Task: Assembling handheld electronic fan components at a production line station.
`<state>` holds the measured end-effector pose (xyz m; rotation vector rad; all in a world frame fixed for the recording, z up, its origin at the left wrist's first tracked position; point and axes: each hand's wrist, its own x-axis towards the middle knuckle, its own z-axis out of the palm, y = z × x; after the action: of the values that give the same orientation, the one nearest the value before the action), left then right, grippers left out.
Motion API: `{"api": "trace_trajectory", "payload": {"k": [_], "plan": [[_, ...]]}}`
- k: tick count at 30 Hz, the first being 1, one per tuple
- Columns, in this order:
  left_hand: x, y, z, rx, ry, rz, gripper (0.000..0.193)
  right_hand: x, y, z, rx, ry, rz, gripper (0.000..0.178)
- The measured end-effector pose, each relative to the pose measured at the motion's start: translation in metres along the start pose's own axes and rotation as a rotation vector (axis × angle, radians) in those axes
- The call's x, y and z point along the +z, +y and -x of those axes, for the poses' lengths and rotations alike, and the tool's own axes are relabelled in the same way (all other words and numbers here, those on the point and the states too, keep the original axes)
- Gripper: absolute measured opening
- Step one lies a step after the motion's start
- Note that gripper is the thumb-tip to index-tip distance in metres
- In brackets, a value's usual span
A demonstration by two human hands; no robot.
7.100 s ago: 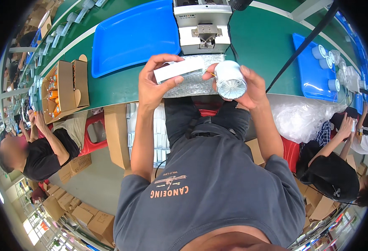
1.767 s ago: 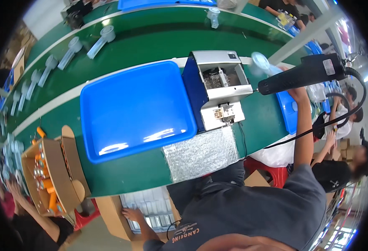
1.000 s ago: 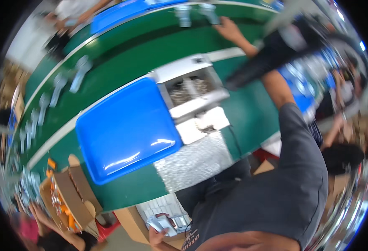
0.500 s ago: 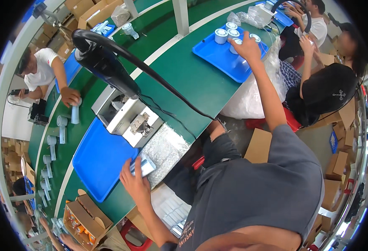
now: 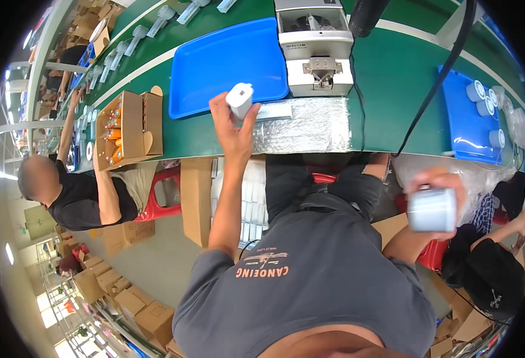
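Two hands' fingers closed on white parts (image 5: pixel 239 99) (image 5: pixel 432 209) above a long green bench (image 5: pixel 388 71) amid stacked cardboard boxes (image 5: pixel 134 301).

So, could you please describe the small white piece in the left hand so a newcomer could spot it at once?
Find the big blue tray on the green bench. At its near edge, the left hand holds a small white block with rounded corners. Unlike the pale round tub in the right hand, it is boxy and lifted over the bench.

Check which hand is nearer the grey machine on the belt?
Left. The left hand, holding a small white box, is just beside the grey machine. The right hand, holding a white round part, is off the belt.
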<state>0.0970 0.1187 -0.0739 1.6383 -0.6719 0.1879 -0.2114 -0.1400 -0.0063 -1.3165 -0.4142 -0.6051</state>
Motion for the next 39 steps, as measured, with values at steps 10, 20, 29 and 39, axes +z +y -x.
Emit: {"api": "trace_trajectory", "payload": {"k": [10,20,29,39], "plan": [[0.035,0.038,0.013,0.039,-0.006,0.239,0.034,0.087,0.088,-0.072,0.357,-0.092,-0.671,0.100],[0.036,0.031,0.016,0.199,0.016,0.059,0.037,0.093,0.114,-0.062,0.484,0.168,-1.199,0.100],[0.035,0.035,0.018,0.254,0.006,-0.026,0.038,0.096,0.121,-0.051,0.458,0.365,-1.418,0.092],[0.044,0.030,0.016,0.546,-0.039,-0.173,0.053,0.071,0.111,-0.061,0.596,-0.023,-0.537,0.103]]}}
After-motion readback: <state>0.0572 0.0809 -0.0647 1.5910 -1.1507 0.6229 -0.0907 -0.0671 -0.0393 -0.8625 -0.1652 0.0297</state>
